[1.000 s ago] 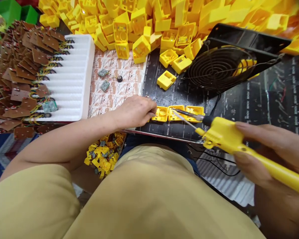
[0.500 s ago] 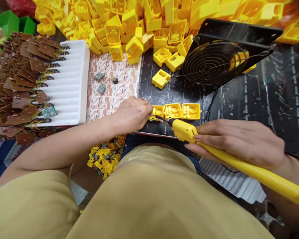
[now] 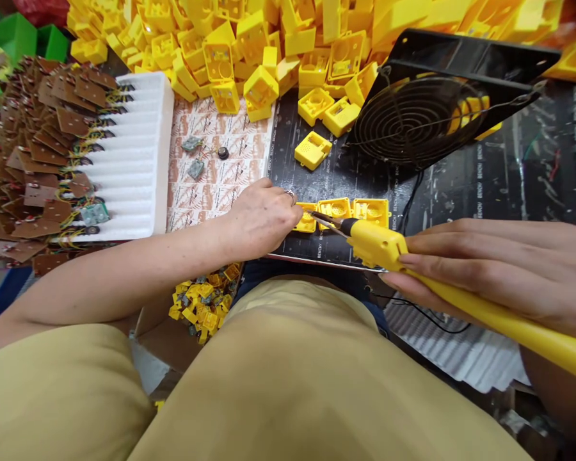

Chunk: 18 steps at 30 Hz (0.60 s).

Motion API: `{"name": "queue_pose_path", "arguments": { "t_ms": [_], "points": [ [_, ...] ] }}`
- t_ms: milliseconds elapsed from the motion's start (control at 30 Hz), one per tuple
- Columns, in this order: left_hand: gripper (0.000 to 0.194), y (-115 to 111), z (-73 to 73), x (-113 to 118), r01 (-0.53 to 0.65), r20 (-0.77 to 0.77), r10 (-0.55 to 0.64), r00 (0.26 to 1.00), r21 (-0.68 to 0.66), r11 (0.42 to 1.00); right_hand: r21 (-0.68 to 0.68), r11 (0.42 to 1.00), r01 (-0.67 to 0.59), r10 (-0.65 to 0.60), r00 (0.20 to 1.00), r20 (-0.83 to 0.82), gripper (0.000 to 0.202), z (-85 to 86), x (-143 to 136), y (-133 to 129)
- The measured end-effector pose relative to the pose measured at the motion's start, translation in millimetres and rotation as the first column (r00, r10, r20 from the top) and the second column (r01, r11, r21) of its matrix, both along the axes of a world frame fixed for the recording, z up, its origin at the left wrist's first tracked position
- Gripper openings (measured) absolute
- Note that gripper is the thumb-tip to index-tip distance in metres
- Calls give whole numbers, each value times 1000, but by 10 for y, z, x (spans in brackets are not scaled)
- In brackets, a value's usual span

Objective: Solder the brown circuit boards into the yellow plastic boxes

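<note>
Three small open yellow plastic cases sit in a row near the bench's front edge. My left hand [image 3: 267, 216] is closed at the left end of the leftmost case [image 3: 308, 218], its fingertips mostly hidden from above. In my right hand [image 3: 499, 269] is a yellow hand tool [image 3: 377, 243] with a black collar and a slim metal tip; its exact kind is unclear. The tip points left, over the leftmost case. The middle case [image 3: 335, 209] is partly covered by the tool, and the right case [image 3: 372, 210] is just behind it.
A black fan [image 3: 436, 102] stands at the back right, before a heap of yellow cases [image 3: 249, 51]. Brown circuit boards [image 3: 43, 147] lie on a white ribbed tray [image 3: 139, 147] to the left. Small wired parts [image 3: 195, 168] rest on patterned paper. One case [image 3: 312, 150] lies apart.
My right hand and the tool have moved to the right, and the tip has shifted slightly upward in view. My left hand stays at the leftmost case, with a small shift right.
</note>
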State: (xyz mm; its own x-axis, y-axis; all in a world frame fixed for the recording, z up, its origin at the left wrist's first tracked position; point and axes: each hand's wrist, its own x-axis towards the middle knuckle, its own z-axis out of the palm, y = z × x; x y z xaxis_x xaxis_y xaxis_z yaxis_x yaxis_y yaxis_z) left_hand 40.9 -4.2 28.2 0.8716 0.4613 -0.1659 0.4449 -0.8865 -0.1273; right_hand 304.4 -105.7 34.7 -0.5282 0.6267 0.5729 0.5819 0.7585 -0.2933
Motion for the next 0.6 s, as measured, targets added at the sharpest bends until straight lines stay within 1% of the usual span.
{"name": "queue_pose_path", "arguments": {
  "t_ms": [133, 267, 433, 533, 600],
  "points": [
    [25, -2, 27, 10, 9, -79, -6, 997, 38, 999, -60, 998, 14, -17, 998, -54, 21, 19, 7, -53],
    [24, 4, 43, 4, -8, -78, 9, 997, 16, 1000, -31, 999, -7, 5, 998, -69, 22, 7, -44, -16],
    [25, 50, 37, -16, -110, -79, 104, 991, -75, 991, 53, 991, -122, 125, 991, -52, 15, -80, -123, 99],
    [26, 70, 38, -2, -176, -114, 162, 980, -127, 976, 38, 991, -125, 127, 991, -49, 13, -103, -149, 143],
    [25, 76, 45, 18, -204, -137, 184, 973, -154, 967, 20, 992, -123, 123, 992, -17, 12, -89, -161, 160]
  ]
}}
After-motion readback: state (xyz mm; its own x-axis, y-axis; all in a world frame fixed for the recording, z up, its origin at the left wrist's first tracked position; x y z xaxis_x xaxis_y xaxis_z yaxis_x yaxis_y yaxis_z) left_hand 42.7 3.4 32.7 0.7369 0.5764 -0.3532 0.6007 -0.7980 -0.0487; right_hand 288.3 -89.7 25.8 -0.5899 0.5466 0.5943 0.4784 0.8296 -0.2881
